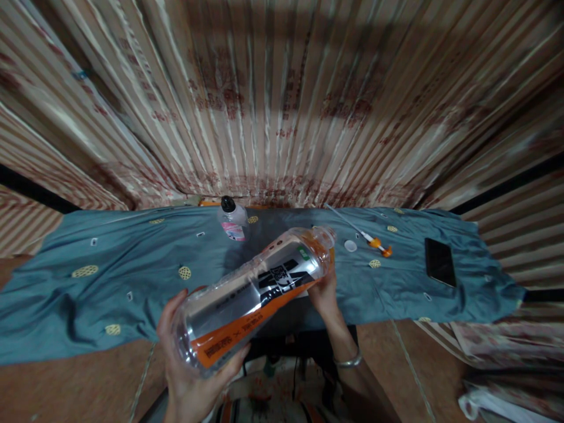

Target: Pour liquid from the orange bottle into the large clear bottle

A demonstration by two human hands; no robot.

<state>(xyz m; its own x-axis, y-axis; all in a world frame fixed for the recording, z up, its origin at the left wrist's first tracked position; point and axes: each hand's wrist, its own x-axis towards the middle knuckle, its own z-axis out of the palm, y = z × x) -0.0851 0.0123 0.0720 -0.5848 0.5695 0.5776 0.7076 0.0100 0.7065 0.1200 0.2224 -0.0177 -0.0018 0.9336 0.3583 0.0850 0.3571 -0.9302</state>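
Note:
A large clear plastic bottle (251,294) with a silver, black and orange label is held tilted over the table, its uncapped neck up and to the right. My left hand (189,358) is closed round the bottle's base. Close to the neck, my right hand (325,294) grips the bottle from below and behind, its fingers partly hidden. A bit of yellow-orange shows beside the neck; I cannot make out what it is. Right of the neck lie a round whitish disc (350,245) and an orange pump head (379,245) with a long thin tube.
A small clear bottle (232,222) with a black cap and pink label stands at the back of the table. A black phone (440,261) lies at the right. Teal cloth (145,252) with yellow pineapples covers the table, and a striped curtain (282,106) hangs behind.

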